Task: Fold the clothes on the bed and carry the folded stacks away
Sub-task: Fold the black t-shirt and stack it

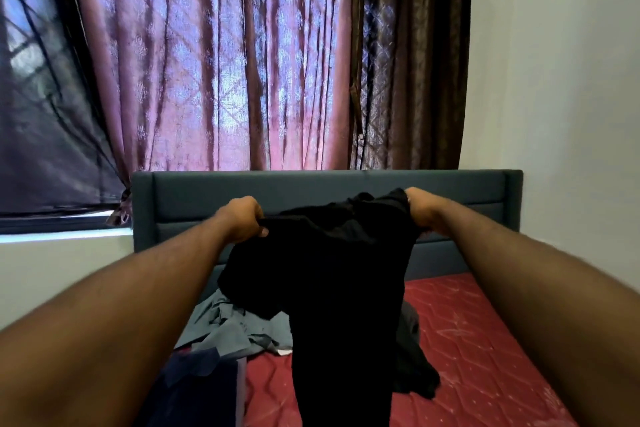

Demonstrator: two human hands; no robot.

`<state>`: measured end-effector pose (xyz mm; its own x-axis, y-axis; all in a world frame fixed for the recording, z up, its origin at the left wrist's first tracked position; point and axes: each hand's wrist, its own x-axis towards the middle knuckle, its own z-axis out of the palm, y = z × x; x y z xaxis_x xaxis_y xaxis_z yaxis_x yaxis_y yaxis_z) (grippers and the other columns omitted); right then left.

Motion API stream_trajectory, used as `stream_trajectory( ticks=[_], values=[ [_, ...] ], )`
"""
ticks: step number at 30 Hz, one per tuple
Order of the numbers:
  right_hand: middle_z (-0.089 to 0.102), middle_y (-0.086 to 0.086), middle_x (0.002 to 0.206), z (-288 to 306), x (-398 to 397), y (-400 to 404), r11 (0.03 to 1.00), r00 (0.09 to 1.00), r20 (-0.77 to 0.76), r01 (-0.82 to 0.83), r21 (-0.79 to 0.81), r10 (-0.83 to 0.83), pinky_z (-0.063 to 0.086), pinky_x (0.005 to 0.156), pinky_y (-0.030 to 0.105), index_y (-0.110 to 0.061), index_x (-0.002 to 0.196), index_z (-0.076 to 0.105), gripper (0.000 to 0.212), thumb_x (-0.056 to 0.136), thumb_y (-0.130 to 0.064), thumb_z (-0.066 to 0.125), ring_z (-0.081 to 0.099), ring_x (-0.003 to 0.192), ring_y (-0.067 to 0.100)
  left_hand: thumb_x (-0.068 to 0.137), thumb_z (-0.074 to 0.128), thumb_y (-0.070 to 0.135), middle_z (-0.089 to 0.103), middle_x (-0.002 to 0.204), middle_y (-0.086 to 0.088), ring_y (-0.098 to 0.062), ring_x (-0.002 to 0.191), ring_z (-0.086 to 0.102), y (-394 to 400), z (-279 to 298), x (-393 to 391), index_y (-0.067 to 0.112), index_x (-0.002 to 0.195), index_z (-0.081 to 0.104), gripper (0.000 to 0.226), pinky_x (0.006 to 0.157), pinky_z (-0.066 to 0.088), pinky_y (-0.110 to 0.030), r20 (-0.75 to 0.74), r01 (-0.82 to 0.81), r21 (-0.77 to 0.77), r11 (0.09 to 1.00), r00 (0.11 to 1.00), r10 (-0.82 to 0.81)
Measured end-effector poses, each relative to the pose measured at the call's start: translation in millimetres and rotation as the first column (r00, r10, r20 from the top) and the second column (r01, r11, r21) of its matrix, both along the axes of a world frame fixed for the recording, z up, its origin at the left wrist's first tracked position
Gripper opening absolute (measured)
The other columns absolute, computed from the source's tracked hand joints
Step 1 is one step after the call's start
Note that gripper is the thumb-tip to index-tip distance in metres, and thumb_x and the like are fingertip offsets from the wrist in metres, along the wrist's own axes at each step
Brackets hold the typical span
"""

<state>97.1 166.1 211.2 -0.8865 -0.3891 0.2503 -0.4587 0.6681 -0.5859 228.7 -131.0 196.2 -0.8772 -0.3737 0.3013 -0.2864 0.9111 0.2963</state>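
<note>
A: Why is the black garment (332, 274) held up over the bed (485, 350)?

B: Probably to let it hang straight before folding. The left hand (242, 218) and right hand (420, 211) each pinch a top corner, fingers curled into the cloth.

A: And the rest?

B: A grey heap (235, 326) lies below the left hand, unfolded.

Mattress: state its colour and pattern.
The mattress is red with quilted diamond stitching, seen best in the head view.
</note>
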Motion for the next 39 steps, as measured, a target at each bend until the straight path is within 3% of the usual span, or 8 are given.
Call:
stream_trajectory(
  ticks=[5,12,19,23,26,29,33,39],
  values=[
    [0.058,0.005,0.077,18.4,-75.3,-24.7,0.975,0.963,-0.26,0.008,-0.224,-0.067,0.041,0.066,0.03,0.0,0.085,0.065,0.01,0.088,0.0,0.055,0.051,0.082,0.015,0.104,0.038,0.017,0.054,0.09,-0.015,-0.033,0.063,0.064,6.5,15.4,-48.0,0.011,0.102,0.047,0.011,0.041,0.054,-0.037,-0.238,0.152,0.621,0.769,0.971,0.0],
    [0.049,-0.01,0.041,34.8,-1.0,6.9,0.539,0.974,-0.081,-0.185,-0.822,0.211,0.039,0.043,0.011,0.013,0.074,0.05,0.028,0.097,0.006,0.035,0.046,0.04,0.001,0.098,0.051,0.006,0.061,0.087,-0.009,-0.031,0.081,0.067,5.3,17.2,-14.7,0.018,0.084,0.052,0.019,0.078,0.058,-0.05,-0.651,0.49,0.467,0.736,0.754,-0.088],
    [0.071,-0.009,0.07,-192.8,115.3,81.6,0.816,0.881,-0.196,-0.472,-0.333,0.43,0.044,0.061,0.014,-0.022,0.081,0.072,0.02,0.064,-0.019,0.062,0.048,0.063,-0.025,0.069,0.057,0.023,0.067,0.08,0.003,-0.003,0.075,0.058,39.6,-208.1,107.9,0.019,0.09,0.073,0.027,0.072,0.042,-0.016,-0.286,0.383,0.221,0.897,0.905,-0.315],
    [0.064,0.007,0.063,-409.5,149.0,116.5,0.78,0.823,0.306,-0.558,0.283,0.478,0.046,0.067,0.024,-0.02,0.075,0.067,0.024,0.066,-0.034,0.05,0.053,0.066,-0.006,0.068,0.052,0.044,0.065,0.121,0.0,-0.003,0.109,0.058,78.5,-418.4,176.8,0.006,0.125,0.064,0.069,0.087,0.031,0.001,0.187,0.329,0.406,0.852,0.883,-0.43],
    [0.068,0.013,0.113,-494.8,176.4,137.9,0.696,0.806,0.52,-0.546,0.466,0.283,0.045,0.095,0.035,-0.013,0.107,0.073,0.025,0.083,-0.01,0.066,0.061,0.105,0.022,0.075,0.061,0.041,0.034,0.149,0.003,-0.014,0.137,0.039,106.5,-520.4,223.1,0.009,0.142,0.047,0.076,0.106,0.022,-0.008,0.281,0.244,0.538,0.807,0.851,-0.444],
    [0.066,0.004,0.119,-496.6,185.8,129.9,0.868,0.959,0.178,-0.277,0.413,0.222,0.046,0.096,0.038,-0.019,0.114,0.07,0.028,0.09,-0.02,0.055,0.06,0.111,0.026,0.079,0.065,0.023,0.045,0.143,0.003,-0.012,0.132,0.045,126.9,-551.0,232.9,0.01,0.13,0.059,0.054,0.107,0.031,-0.018,-0.041,0.069,0.739,0.67,0.997,-0.057],
    [0.061,-0.001,0.112,-492.1,210.9,78.9,0.892,0.925,0.248,-0.354,0.282,0.289,0.045,0.096,0.039,-0.026,0.113,0.066,0.039,0.088,-0.049,0.048,0.058,0.11,0.022,0.085,0.071,0.026,0.066,0.111,-0.015,-0.034,0.106,0.062,143.6,-531.5,207.5,0.003,0.122,0.059,0.045,0.089,0.044,-0.035,-0.03,-0.312,0.846,0.433,0.783,0.622],
    [0.034,-0.001,0.137,-507.0,221.4,63.4,0.655,0.854,0.433,-0.506,0.561,0.288,0.043,0.1,0.044,-0.036,0.144,0.034,0.072,0.082,-0.058,0.062,0.044,0.124,0.028,0.056,0.083,0.045,0.071,0.097,-0.012,-0.03,0.087,0.068,114.6,-543.5,168.8,0.008,0.1,0.068,0.06,0.088,0.055,-0.045,0.241,-0.444,0.882,0.159,0.715,0.656]
  ],
)
